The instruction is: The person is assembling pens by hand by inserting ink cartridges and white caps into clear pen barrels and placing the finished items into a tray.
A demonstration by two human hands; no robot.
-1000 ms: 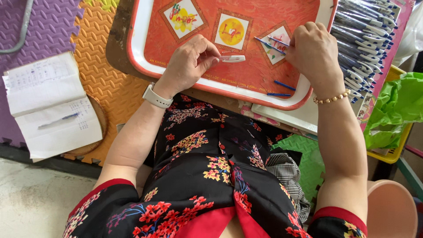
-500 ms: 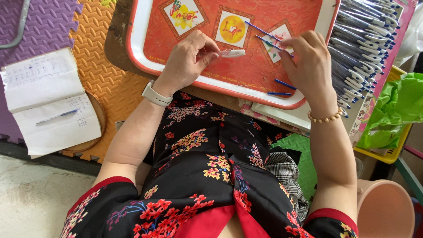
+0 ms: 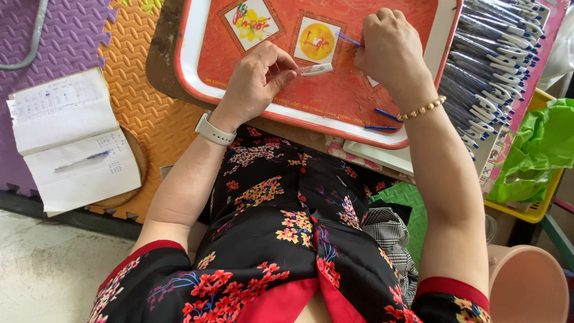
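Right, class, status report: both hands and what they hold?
Left hand pinching white pen barrel. Right hand holding thin blue refill. Both over red tray. Nothing blocking.

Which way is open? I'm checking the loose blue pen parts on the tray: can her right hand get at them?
Probably yes. The right hand is over the tray, and the blue pen parts lie uncovered just beside its wrist, nothing between.

Bare red tray floor (image 3: 335, 96) lay open between the two hands' fingers. Two loose blue pen refills (image 3: 382, 119) sat below the right fingers; a packed stack of white-and-blue pens (image 3: 490, 78) blocked passage just right of them.
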